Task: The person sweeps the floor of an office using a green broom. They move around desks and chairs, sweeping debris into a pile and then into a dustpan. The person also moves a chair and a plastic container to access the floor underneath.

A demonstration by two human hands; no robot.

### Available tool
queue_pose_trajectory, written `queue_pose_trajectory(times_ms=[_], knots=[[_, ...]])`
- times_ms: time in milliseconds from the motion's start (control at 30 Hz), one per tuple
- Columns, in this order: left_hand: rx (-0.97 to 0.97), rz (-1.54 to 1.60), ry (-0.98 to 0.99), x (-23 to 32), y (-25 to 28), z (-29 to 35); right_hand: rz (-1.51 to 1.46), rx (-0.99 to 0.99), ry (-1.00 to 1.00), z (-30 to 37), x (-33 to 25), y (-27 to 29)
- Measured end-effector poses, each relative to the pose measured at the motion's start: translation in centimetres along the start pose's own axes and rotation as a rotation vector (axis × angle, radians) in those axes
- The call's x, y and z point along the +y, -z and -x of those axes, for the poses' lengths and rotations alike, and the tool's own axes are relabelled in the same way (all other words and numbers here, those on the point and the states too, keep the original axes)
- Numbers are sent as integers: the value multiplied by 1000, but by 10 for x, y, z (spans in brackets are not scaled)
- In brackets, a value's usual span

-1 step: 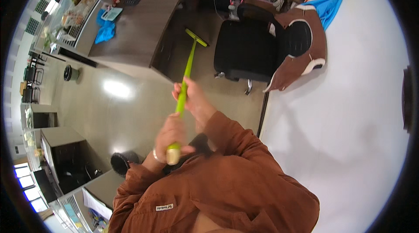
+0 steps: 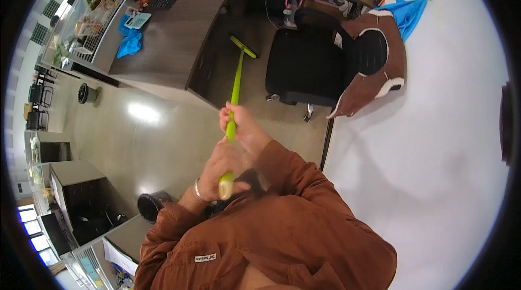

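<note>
A long green broom (image 2: 237,81) slants away from me over the floor. Its narrow crosswise head (image 2: 243,46) rests under the curved desk, left of the chair; whether it carries bristles or a rubber blade cannot be made out. My left hand (image 2: 217,164) is closed round the handle near its pale butt end, slightly blurred, with a bracelet at the wrist. Farther up the handle, my right hand (image 2: 243,126) wraps it with its fingers. Both forearms are in brown sleeves.
A dark desk (image 2: 163,45) curves round the broom head. The black office chair (image 2: 304,64), with a brown cover on its back, stands to the right by the white wall (image 2: 423,170). One black bin (image 2: 152,206) sits near my left elbow, another bin (image 2: 87,93) farther left.
The handle's butt end has shifted slightly right and up, my left hand moving with it. My right hand has also shifted a little right. The broom head stays in nearly the same place.
</note>
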State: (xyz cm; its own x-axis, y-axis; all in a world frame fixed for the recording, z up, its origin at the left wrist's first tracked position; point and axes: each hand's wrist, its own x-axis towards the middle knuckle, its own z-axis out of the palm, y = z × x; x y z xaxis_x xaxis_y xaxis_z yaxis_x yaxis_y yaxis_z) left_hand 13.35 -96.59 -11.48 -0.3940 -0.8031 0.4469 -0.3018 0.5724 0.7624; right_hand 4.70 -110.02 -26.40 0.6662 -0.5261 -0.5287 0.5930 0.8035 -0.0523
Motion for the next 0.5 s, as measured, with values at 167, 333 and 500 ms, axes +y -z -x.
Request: queue_pose_trajectory(times_ms=[167,333,500], knots=[[-141,-212,260,-114,29,-44,818,131,111,9,-86,48],[128,-553,640,-284,88,-102,834,279,39,11,-111,108],[113,-1007,713,-401,124,-160,799,327,64,-52,-118,152]])
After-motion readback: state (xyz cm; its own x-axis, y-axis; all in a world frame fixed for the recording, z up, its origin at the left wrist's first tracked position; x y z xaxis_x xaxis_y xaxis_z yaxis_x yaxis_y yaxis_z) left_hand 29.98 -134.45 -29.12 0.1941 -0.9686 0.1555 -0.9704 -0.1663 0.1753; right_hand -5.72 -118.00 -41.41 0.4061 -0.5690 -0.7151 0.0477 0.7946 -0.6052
